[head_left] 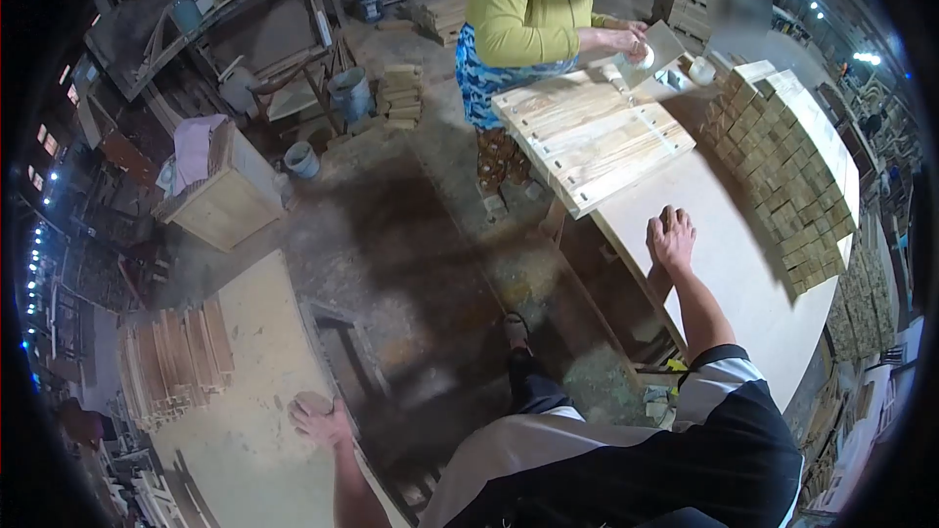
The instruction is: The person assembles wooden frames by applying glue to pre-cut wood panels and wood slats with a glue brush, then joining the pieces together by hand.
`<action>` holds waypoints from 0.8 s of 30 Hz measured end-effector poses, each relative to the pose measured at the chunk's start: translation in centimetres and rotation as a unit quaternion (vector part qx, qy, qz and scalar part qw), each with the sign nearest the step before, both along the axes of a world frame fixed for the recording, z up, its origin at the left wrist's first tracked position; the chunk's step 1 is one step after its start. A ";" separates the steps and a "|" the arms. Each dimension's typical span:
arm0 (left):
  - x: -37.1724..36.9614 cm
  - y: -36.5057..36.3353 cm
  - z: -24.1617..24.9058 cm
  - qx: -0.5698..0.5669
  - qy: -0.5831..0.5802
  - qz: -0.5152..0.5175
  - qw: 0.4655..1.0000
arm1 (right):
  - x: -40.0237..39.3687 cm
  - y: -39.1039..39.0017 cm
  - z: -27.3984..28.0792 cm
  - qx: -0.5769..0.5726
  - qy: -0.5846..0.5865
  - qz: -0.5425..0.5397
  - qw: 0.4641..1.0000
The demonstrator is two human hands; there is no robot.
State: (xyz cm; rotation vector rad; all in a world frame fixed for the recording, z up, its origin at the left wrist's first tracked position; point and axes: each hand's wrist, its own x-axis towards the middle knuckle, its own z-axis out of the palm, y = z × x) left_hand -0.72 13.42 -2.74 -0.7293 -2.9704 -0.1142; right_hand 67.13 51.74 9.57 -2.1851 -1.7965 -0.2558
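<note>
My left hand [318,420] rests on the pale board top of the left table [264,332], fingers spread and holding nothing. A row of thin wooden slats [181,357] stands on that table, a short way beyond the hand. On the right, my right hand [673,238] lies on the edge side of a long light worktable [748,332], its fingers somewhat apart and nothing visible in them. Just beyond it is a flat panel of joined boards [597,132] with dark slots along its sides. A large stack of small wooden blocks [778,176] stands across the worktable.
A co-worker [523,29] in a yellow-green top stands behind the panel, both hands at a small white item [641,57]. Buckets [301,159], a wooden cabinet [230,186] and a stack of short planks [401,96] stand on the floor. A dark aisle runs between the tables.
</note>
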 end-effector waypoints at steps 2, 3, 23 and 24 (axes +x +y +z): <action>0.3 1.1 0.9 -0.002 -0.008 0.015 1.000 | -0.5 0.8 0.0 0.015 -0.007 -0.002 1.000; 0.0 1.0 0.4 0.007 -0.003 0.015 1.000 | -0.7 0.6 0.3 0.004 -0.001 -0.006 1.000; -1.8 -0.7 -4.8 0.042 0.018 -0.003 0.999 | 0.0 2.4 -0.8 0.081 0.024 0.012 0.996; -1.6 0.3 -4.8 0.002 0.033 -0.005 0.999 | 0.2 2.7 -0.6 0.060 0.022 0.012 0.998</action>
